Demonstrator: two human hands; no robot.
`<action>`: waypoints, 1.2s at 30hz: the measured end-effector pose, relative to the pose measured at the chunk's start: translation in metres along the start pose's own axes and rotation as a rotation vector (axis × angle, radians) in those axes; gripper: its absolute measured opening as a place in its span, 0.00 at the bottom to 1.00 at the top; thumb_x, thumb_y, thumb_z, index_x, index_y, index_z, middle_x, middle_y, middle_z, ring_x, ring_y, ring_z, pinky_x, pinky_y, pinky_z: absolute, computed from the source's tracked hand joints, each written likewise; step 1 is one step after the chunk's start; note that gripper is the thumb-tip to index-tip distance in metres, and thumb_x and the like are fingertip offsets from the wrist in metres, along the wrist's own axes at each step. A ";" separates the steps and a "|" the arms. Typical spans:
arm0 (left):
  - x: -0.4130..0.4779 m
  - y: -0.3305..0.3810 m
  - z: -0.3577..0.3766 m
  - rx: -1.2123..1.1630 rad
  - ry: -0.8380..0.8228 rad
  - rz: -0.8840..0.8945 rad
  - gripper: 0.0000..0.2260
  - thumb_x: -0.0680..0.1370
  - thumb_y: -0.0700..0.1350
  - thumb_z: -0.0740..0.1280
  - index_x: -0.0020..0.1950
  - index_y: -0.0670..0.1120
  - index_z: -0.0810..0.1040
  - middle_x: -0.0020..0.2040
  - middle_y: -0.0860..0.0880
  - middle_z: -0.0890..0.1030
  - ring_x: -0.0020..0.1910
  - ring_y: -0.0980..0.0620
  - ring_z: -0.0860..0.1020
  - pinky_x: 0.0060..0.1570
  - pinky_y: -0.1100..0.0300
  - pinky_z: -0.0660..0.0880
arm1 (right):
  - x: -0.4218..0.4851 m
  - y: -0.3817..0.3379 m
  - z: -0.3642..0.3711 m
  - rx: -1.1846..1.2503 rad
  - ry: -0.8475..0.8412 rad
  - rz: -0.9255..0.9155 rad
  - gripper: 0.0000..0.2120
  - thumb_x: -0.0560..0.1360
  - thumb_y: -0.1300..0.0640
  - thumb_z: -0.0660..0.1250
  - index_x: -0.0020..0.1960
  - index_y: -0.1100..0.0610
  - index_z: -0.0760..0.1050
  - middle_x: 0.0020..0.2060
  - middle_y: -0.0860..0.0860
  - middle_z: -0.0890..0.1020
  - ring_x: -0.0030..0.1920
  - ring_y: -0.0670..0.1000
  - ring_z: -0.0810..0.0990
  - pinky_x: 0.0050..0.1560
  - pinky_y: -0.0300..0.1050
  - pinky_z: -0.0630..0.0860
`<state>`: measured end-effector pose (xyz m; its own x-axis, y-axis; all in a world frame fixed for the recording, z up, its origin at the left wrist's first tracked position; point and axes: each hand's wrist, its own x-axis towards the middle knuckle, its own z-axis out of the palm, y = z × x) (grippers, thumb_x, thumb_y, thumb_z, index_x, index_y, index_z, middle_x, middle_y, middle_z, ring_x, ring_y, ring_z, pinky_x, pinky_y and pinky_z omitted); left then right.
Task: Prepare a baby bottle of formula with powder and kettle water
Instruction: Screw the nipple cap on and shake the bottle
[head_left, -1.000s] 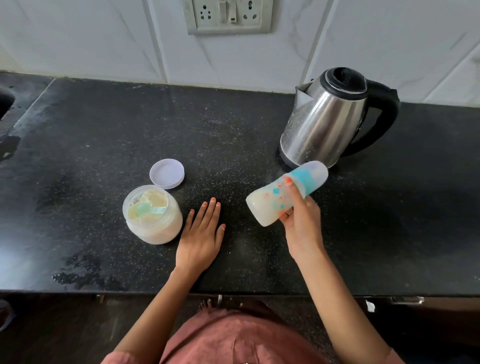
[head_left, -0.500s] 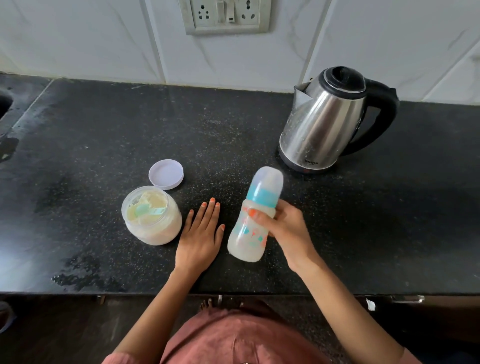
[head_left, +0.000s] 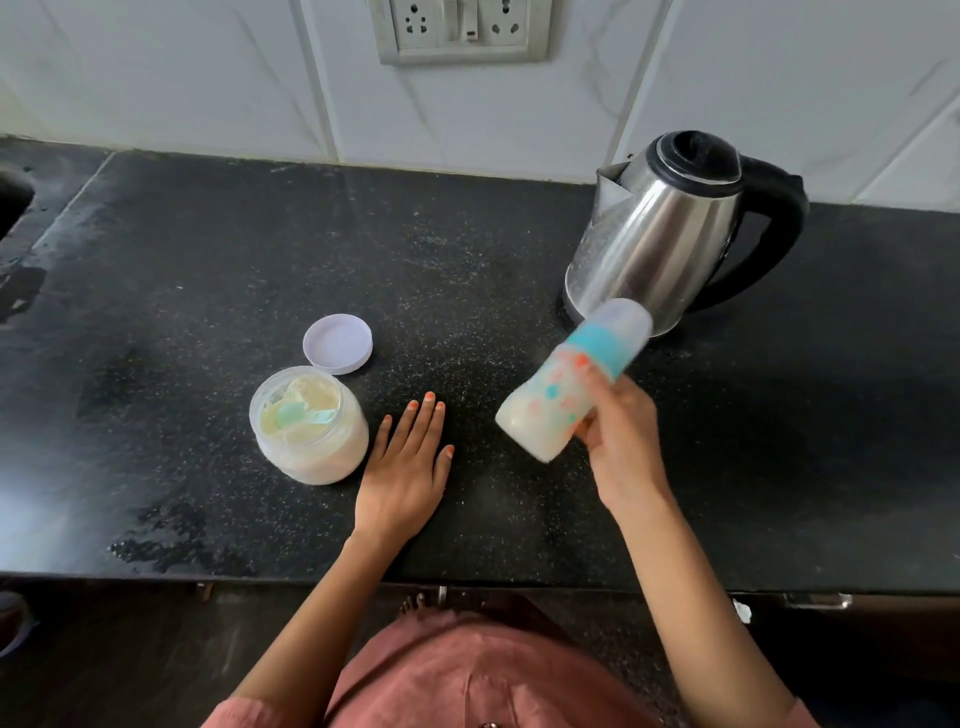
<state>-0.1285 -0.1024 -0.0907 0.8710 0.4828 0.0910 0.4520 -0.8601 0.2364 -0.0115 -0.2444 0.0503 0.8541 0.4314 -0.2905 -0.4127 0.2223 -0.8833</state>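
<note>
Step in hand (judged): mixing by shaking.

The right hand (head_left: 618, 431) holds the bottle (head_left: 561, 384) above the worktop (head_left: 208, 260), right of centre, about midway between the front and back edges. The bottle is tilted, cap end toward the back right corner. Its outline is blurred, so it is in motion. Contents look milky and the cap is on.

Grip: fingers and thumb are curled round the bottle's waist just below the teal collar, closed on it.

To do it well: short wrist strokes and a firm grip near the collar. The kettle (head_left: 660, 234) stands close behind the cap end, so leave clearance. Afterwards, check the base for lumps.

The left hand (head_left: 405, 457) lies flat near the front edge, fingers straight, holding nothing, just beside the open jar (head_left: 311, 423). The scoop (head_left: 304, 415) is inside the jar and the lid (head_left: 338, 344) lies just behind it.

Surface: black speckled stone with wet patches toward the front left corner. There is a sink (head_left: 10, 202) cut-out at the left edge.

Room: white tiled wall, with a socket plate (head_left: 462, 26) above the back edge.
</note>
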 end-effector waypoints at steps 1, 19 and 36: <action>0.000 0.000 0.000 0.000 0.006 0.002 0.23 0.79 0.51 0.50 0.70 0.41 0.68 0.70 0.45 0.68 0.68 0.46 0.68 0.67 0.54 0.51 | 0.005 -0.002 0.000 0.108 0.104 -0.004 0.10 0.68 0.54 0.69 0.50 0.53 0.77 0.44 0.49 0.82 0.44 0.44 0.82 0.40 0.39 0.79; 0.000 -0.001 0.001 0.006 -0.010 0.005 0.24 0.79 0.52 0.49 0.72 0.42 0.65 0.72 0.46 0.65 0.70 0.48 0.64 0.68 0.57 0.46 | -0.015 0.012 0.006 -0.266 -0.102 0.021 0.08 0.66 0.59 0.72 0.45 0.52 0.79 0.38 0.46 0.84 0.43 0.46 0.82 0.47 0.45 0.79; 0.000 0.001 -0.001 0.006 0.011 0.011 0.23 0.79 0.51 0.51 0.70 0.41 0.68 0.70 0.45 0.69 0.68 0.46 0.68 0.68 0.55 0.50 | 0.002 -0.002 0.007 -0.079 0.042 -0.051 0.11 0.68 0.56 0.70 0.50 0.53 0.76 0.46 0.49 0.82 0.48 0.48 0.81 0.48 0.45 0.79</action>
<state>-0.1283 -0.1029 -0.0892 0.8738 0.4750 0.1038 0.4437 -0.8663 0.2296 -0.0111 -0.2378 0.0543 0.8866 0.3839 -0.2579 -0.3434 0.1728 -0.9232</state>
